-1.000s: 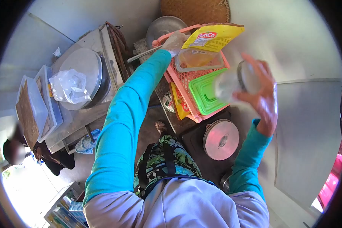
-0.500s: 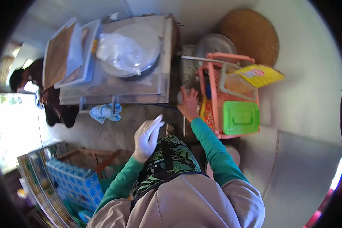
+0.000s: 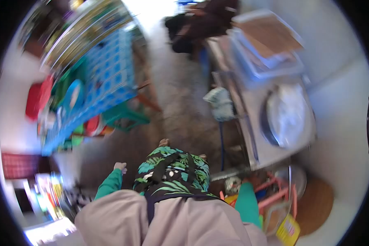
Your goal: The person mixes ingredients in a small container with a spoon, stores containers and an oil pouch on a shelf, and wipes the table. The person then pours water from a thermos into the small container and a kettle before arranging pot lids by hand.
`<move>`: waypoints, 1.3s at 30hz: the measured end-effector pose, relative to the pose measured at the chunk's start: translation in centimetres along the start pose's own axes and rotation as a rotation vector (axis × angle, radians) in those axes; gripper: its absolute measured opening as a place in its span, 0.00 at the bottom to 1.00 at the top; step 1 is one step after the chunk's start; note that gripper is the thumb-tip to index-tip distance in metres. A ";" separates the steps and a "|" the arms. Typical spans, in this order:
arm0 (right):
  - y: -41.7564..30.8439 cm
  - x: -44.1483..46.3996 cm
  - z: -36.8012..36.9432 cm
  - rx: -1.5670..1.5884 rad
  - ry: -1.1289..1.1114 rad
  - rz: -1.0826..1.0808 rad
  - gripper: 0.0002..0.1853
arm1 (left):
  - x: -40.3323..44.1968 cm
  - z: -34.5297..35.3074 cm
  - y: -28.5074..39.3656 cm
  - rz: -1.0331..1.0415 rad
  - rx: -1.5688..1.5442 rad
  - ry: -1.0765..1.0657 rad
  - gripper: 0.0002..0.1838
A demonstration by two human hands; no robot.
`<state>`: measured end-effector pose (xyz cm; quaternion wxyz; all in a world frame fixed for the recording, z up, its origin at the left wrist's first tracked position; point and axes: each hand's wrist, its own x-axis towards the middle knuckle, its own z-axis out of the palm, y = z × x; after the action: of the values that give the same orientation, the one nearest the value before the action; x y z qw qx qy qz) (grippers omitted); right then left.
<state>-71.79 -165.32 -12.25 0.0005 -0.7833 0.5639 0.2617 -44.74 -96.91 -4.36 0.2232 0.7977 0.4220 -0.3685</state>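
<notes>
My left hand (image 3: 121,166) hangs low over the floor at the end of a green sleeve, small and blurred. Its fingers are too smeared to read, and I see no object in it. Only a sliver of my right hand (image 3: 245,180) shows past the other green sleeve, beside the pink plastic rack (image 3: 294,201). A pale, patterned roundish item (image 3: 233,185) is close to that hand; whether the fingers grip it is hidden. A yellow packet (image 3: 289,231) leans at the rack's near side.
To the right stands a metal-topped table (image 3: 250,135) bearing a plastic-covered round pan (image 3: 289,115) and stacked trays (image 3: 266,41). A cloth (image 3: 220,104) hangs from its edge. Left are a blue checked table (image 3: 110,69) and green stool (image 3: 125,117). Someone in dark clothes (image 3: 205,26) is beyond.
My view has swung left, bringing the blue table and stool further into sight. The rack has moved to the lower right of the view. My left hand has lowered to my side.
</notes>
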 end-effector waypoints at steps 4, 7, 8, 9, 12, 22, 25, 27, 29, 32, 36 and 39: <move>-4.3 3.1 0.9 0.012 0.164 -0.133 0.27 | -0.7 3.5 -6.2 0.016 0.071 -0.048 0.16; -8.1 3.7 0.8 0.048 0.246 -0.209 0.25 | 0.8 5.2 -8.6 0.083 0.268 -0.155 0.21; -9.2 4.0 1.1 0.059 0.265 -0.230 0.24 | 1.0 6.1 -8.8 0.063 0.301 -0.141 0.20; -10.5 4.1 1.6 0.074 0.277 -0.259 0.23 | 2.0 7.1 -9.6 0.046 0.343 -0.130 0.19; -14.9 2.4 2.4 0.118 0.305 -0.367 0.21 | 3.2 6.2 -11.4 0.304 0.590 -0.229 0.15; -35.9 -5.7 14.5 0.267 0.344 -1.679 0.14 | 12.2 0.9 -20.0 0.276 0.010 -0.055 0.09; -48.3 -20.0 5.5 0.446 0.143 -1.648 0.05 | 14.9 0.9 -22.0 0.189 -0.392 0.043 0.10; -56.3 -29.6 1.3 0.269 0.142 -1.680 0.11 | 13.9 -0.8 -21.2 0.017 -0.854 0.131 0.12; -62.4 -39.6 -3.2 0.124 -0.023 -1.795 0.15 | 12.7 -3.2 -19.4 -0.154 -1.236 0.190 0.15; -67.4 -54.1 -6.6 0.295 -0.319 -2.211 0.14 | 12.8 -4.3 -18.6 -0.149 -1.307 0.248 0.19; -77.6 -69.1 -5.5 0.524 -0.390 -2.489 0.10 | 12.7 -8.3 -16.5 -0.132 -1.497 0.264 0.19; -85.7 -79.8 -7.6 0.420 -0.052 -2.421 0.13 | 13.6 -12.1 -16.2 -0.135 -1.553 0.304 0.20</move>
<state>-11.09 -65.87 1.86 0.3803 -0.7807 -0.4956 0.0120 -48.40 -73.11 -8.09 0.6328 0.4283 0.6315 0.1314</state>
